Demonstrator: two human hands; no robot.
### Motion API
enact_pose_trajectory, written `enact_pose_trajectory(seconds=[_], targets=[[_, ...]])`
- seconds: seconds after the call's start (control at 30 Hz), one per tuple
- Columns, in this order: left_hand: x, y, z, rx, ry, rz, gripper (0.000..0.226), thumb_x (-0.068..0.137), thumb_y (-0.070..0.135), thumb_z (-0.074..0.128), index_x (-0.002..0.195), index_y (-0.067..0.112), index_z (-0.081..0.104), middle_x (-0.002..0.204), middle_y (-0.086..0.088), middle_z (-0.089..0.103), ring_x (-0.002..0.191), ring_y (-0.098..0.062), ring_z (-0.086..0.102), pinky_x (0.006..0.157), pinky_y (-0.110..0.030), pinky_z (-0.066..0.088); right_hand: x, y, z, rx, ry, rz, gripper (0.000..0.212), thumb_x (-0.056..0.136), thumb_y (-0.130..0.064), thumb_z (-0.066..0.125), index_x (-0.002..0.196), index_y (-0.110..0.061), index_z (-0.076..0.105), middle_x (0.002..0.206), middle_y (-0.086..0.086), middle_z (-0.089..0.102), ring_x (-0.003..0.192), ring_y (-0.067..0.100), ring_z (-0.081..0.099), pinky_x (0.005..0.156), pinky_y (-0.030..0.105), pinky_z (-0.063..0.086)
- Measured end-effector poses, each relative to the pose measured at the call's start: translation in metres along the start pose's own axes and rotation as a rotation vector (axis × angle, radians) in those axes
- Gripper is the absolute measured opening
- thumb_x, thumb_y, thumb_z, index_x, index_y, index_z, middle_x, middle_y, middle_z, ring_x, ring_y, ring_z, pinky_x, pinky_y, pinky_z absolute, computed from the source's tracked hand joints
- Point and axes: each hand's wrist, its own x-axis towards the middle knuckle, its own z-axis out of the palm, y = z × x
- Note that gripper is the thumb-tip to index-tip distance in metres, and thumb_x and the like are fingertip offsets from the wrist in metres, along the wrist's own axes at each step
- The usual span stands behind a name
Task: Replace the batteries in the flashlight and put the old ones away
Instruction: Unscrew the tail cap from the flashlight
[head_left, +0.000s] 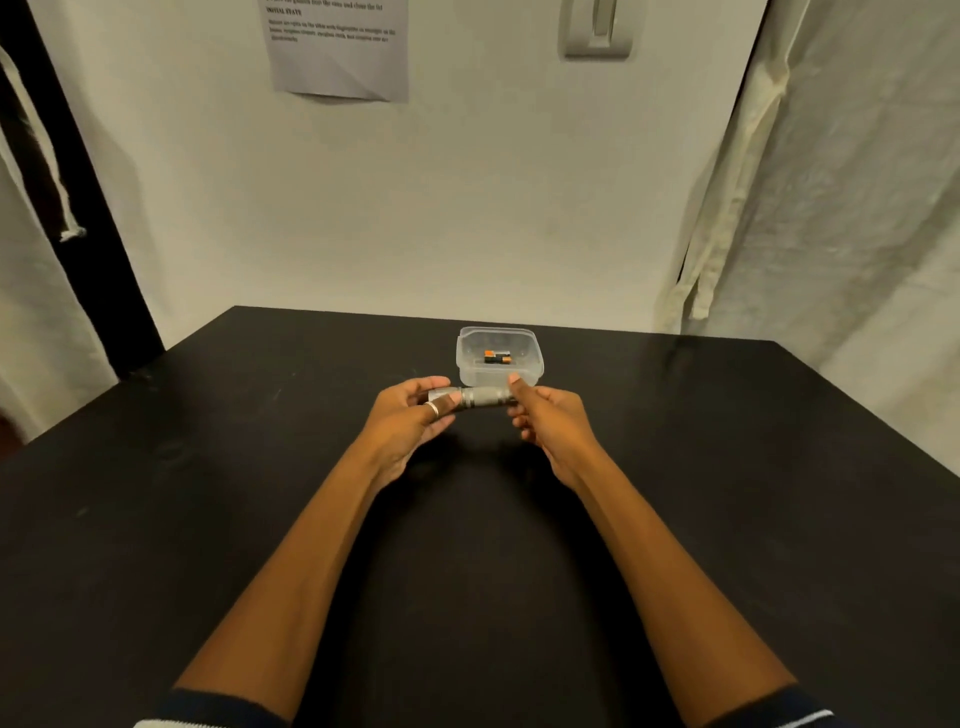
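1. Because both forearms reach straight out from the dark sleeves (218, 709) over the black table (208, 519), the work sits centred before the person, raised off the tabletop and not resting on it.
2. The left grip (410, 415) is clenched round 1 end of the silver flashlight (480, 397), its fingers curled over the barrel. 1 of them wears a pale ring (432, 408). This looks like the anchoring hold, which keeps the body from turning.
3. The right grip (548, 418) grasps the opposite end, thumb on top and fingers curled beneath. With the 2 grips on opposite ends, the hold suits a twist, so I judge that an end cap is being turned. Whether it is coming off or going on cannot be told from here.
4. The flashlight lies level between the 2 grips, crosswise to the person, in 1 piece as far as can be seen. It is just in front of the container and does not touch it.
5. The clear plastic container (460, 358) stands open just beyond the hands, near enough for a short reach. Orange-and-black batteries (497, 357) lie on its floor. Their count is too small to tell, and nothing shows whether they are old or fresh.
6. Beyond the table's far edge is a pale wall (467, 208) with a printed paper notice (337, 52) fixed to it, and a light curtain (831, 182) hangs at the right.
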Motion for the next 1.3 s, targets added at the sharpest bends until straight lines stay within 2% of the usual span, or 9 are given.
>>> enact_pose_trajectory(seconds=[0.2, 0.4, 0.7, 0.8, 0.9, 1.0, 1.1, 1.2, 1.3], targets=[[0.007, 0.003, 0.000, 0.001, 0.000, 0.023, 0.034, 0.087, 0.004, 0.075, 0.120, 0.001, 0.066, 0.115, -0.013, 0.071, 0.110, -0.022, 0.070, 0.095, -0.035, 0.058, 0.011, 0.004, 0.005, 0.015, 0.044, -0.014, 0.034, 0.096, -0.038, 0.070, 0.095, -0.006, 0.077, 0.073, 0.005, 0.069, 0.063, 0.009, 0.060, 0.060, 0.023, 0.052], [0.017, 0.005, 0.000, -0.042, 0.019, 0.011, 0.027, 0.090, 0.007, 0.072, 0.114, -0.004, 0.069, 0.108, -0.014, 0.073, 0.100, -0.018, 0.072, 0.089, -0.032, 0.060, 0.027, 0.005, 0.005, -0.056, 0.018, -0.132, 0.027, 0.100, -0.032, 0.065, 0.103, -0.009, 0.078, 0.072, 0.002, 0.068, 0.065, 0.008, 0.059, 0.064, 0.020, 0.053], [0.025, 0.000, -0.002, -0.035, 0.017, 0.003, 0.028, 0.087, 0.013, 0.077, 0.108, -0.005, 0.071, 0.108, -0.020, 0.073, 0.099, -0.025, 0.074, 0.087, -0.034, 0.061, 0.033, 0.015, 0.004, -0.154, -0.005, -0.205, 0.029, 0.104, -0.032, 0.059, 0.104, -0.010, 0.077, 0.072, 0.000, 0.067, 0.065, 0.007, 0.059, 0.060, 0.021, 0.051], [0.022, 0.001, -0.002, -0.062, 0.020, 0.015, 0.026, 0.089, 0.013, 0.075, 0.108, -0.004, 0.070, 0.105, -0.017, 0.074, 0.100, -0.026, 0.074, 0.083, -0.031, 0.062, 0.029, 0.009, 0.007, -0.313, 0.069, -0.220, 0.047, 0.103, -0.046, 0.053, 0.091, -0.006, 0.074, 0.074, 0.004, 0.069, 0.064, 0.012, 0.063, 0.061, 0.031, 0.054], [0.019, 0.002, -0.003, -0.076, 0.008, 0.031, 0.025, 0.090, 0.012, 0.074, 0.109, -0.002, 0.071, 0.103, -0.014, 0.076, 0.100, -0.026, 0.075, 0.082, -0.028, 0.061, 0.026, 0.004, 0.015, -0.482, 0.162, -0.265, 0.072, 0.102, -0.060, 0.041, 0.082, 0.003, 0.068, 0.078, 0.015, 0.073, 0.073, 0.031, 0.071, 0.072, 0.045, 0.058], [0.017, 0.003, -0.003, -0.050, -0.017, 0.046, 0.022, 0.088, 0.011, 0.075, 0.107, 0.000, 0.072, 0.102, -0.011, 0.077, 0.103, -0.024, 0.074, 0.086, -0.032, 0.060, 0.027, 0.000, 0.021, -0.551, 0.188, -0.193, 0.085, 0.097, -0.074, 0.030, 0.073, -0.001, 0.067, 0.075, 0.013, 0.071, 0.073, 0.029, 0.070, 0.068, 0.042, 0.057], [0.016, 0.003, -0.002, -0.029, -0.033, 0.052, 0.017, 0.087, 0.010, 0.075, 0.103, 0.003, 0.074, 0.104, -0.011, 0.077, 0.104, -0.023, 0.073, 0.088, -0.033, 0.060, 0.031, -0.002, 0.023, -0.577, 0.222, -0.134, 0.076, 0.097, -0.073, 0.028, 0.067, -0.012, 0.063, 0.078, 0.006, 0.068, 0.074, 0.024, 0.065, 0.063, 0.033, 0.046], [0.015, 0.003, -0.002, -0.016, -0.049, 0.049, 0.021, 0.088, 0.013, 0.075, 0.106, 0.001, 0.073, 0.107, -0.014, 0.076, 0.103, -0.025, 0.074, 0.084, -0.030, 0.060, 0.031, 0.000, 0.022, -0.524, 0.234, -0.153, 0.059, 0.098, -0.055, 0.038, 0.062, -0.013, 0.058, 0.070, 0.003, 0.063, 0.066, 0.021, 0.057, 0.059, 0.034, 0.044], [0.014, 0.004, -0.002, -0.011, -0.061, 0.026, 0.029, 0.090, 0.019, 0.074, 0.109, -0.003, 0.071, 0.107, -0.017, 0.074, 0.096, -0.025, 0.075, 0.080, -0.026, 0.060, 0.026, -0.003, 0.022, -0.533, 0.248, -0.234, 0.053, 0.098, -0.045, 0.042, 0.057, -0.012, 0.051, 0.060, 0.001, 0.053, 0.058, 0.018, 0.049, 0.054, 0.033, 0.038]])
